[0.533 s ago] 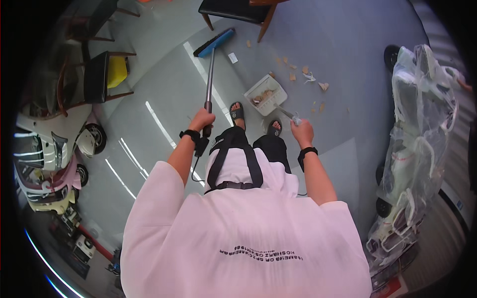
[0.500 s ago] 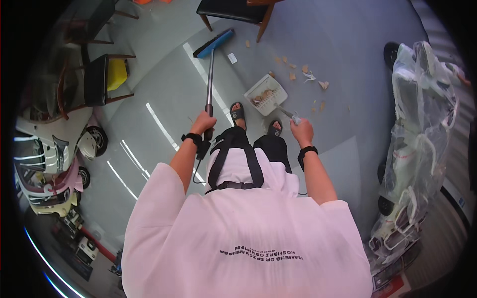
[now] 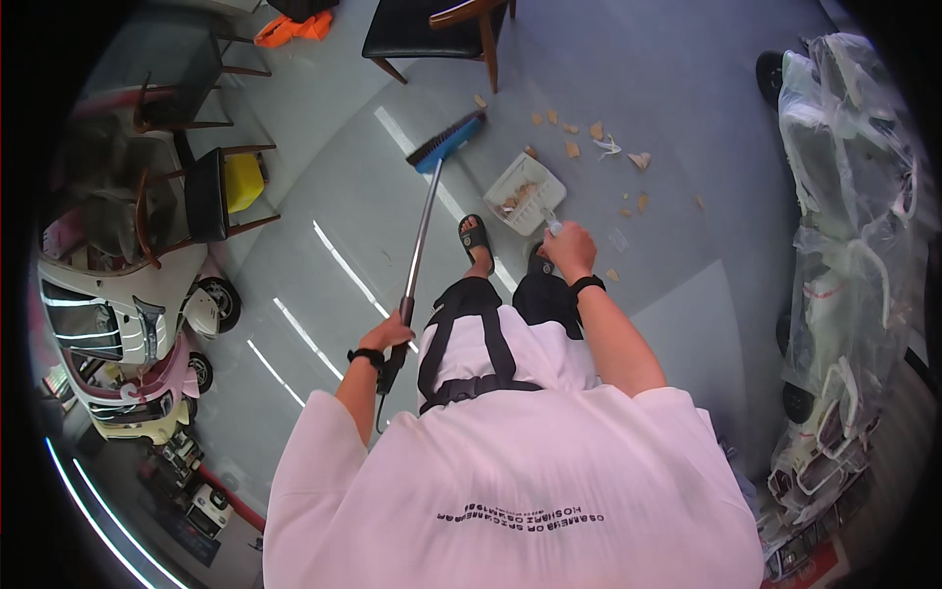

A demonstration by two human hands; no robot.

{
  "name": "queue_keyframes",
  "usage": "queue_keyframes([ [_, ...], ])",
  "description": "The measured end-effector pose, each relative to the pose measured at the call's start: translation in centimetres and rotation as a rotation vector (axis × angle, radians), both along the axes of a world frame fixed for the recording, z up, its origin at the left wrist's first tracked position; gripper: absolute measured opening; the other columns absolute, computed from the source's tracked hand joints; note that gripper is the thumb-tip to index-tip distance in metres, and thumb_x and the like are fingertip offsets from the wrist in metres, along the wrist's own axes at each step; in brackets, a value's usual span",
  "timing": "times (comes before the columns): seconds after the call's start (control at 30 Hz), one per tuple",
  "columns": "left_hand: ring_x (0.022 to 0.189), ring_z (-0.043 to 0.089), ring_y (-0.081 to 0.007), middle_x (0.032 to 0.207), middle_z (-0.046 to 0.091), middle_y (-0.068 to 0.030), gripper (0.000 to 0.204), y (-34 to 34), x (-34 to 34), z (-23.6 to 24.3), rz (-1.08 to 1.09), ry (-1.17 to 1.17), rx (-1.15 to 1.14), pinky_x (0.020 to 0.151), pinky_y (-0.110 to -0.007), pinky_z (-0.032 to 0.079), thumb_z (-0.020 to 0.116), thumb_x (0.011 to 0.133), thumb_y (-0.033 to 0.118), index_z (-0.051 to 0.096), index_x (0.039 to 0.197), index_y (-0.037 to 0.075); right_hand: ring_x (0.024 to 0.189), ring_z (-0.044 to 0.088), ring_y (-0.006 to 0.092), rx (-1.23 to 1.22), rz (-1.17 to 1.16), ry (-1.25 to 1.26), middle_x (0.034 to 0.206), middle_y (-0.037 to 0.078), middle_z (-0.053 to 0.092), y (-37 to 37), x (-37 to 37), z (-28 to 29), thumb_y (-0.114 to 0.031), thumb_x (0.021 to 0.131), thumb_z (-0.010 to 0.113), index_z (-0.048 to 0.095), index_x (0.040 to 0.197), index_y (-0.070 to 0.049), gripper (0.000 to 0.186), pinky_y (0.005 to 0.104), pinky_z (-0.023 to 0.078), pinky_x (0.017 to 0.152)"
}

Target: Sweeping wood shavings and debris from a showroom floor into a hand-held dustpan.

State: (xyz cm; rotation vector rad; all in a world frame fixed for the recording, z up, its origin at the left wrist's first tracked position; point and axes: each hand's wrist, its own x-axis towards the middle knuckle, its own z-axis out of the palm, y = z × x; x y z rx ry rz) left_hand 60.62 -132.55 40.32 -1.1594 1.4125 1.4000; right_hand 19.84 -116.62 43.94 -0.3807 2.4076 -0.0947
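My left hand [image 3: 390,334] is closed around the long handle of a broom [image 3: 424,236]. Its blue head [image 3: 446,142] with dark bristles rests on the floor to the left of a white dustpan [image 3: 525,196]. By its short handle, my right hand [image 3: 572,250] grips this dustpan just in front of my feet. Brown scraps [image 3: 517,199] lie inside the pan. Beyond it and to its right, several tan scraps [image 3: 572,149] and a crumpled white piece [image 3: 608,146] are scattered on the floor.
A black-seated wooden chair [image 3: 432,44] stands ahead; another chair [image 3: 206,194] with a yellow thing beside it is at left. Small vehicles [image 3: 128,294] line the left side. Plastic-wrapped vehicles [image 3: 834,245] stand at right. Orange cloth [image 3: 294,29] lies far left.
The broom head has come nearer and to the right, covering where a small white card lay. My right hand has shifted left on the dustpan side; my left hand has drawn back.
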Motion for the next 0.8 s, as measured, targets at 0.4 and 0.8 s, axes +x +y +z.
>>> queue_keyframes([
  [0.4,0.051,0.055,-0.0179,0.069,0.053,-0.0074,0.042,6.2,-1.5,13.5,0.193,-0.167,0.151,0.047,-0.033,0.046,0.069,0.071,0.01,0.044,0.104,0.004,0.094,0.066,0.0375,-0.001,-0.011,-0.069,0.1,0.019,0.068,0.9,-0.4,-0.8,-0.036,0.077,0.069,0.069,0.094,-0.004,0.036,0.0443,0.054,0.081],
  [0.8,0.048,0.055,-0.0176,0.067,0.055,-0.0082,0.036,0.7,-5.9,12.9,0.357,0.022,-0.075,0.045,-0.032,0.045,0.071,0.075,0.015,0.05,0.099,-0.002,0.088,0.065,0.0391,-0.019,0.022,0.023,0.09,0.02,0.068,2.3,-0.3,-1.2,-0.039,0.079,0.066,0.068,0.091,-0.005,0.035,0.0467,0.053,0.077],
])
